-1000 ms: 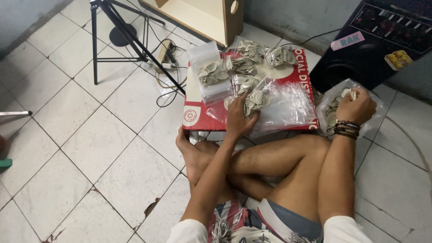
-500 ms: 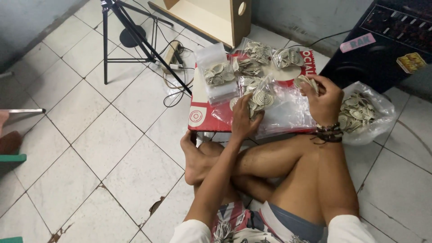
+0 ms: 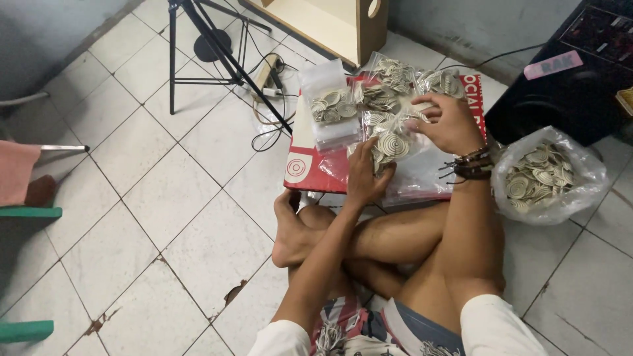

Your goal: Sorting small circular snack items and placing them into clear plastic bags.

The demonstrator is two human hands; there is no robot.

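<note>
Sorting spiral discs into small clear bags on the floor.

Head view: left hand pinches a clear bag of pale discs on the red board; right hand, fingers curled, touches it. Light, slippery, brittle-looking; best held by the bag's edge.

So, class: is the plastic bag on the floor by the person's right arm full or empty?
Nearly full: the plastic bag bulges with pale round spiral discs showing through its clear sides.

A black tripod is seen upper left on white floor tiles; a black speaker is noted upper right.
</note>
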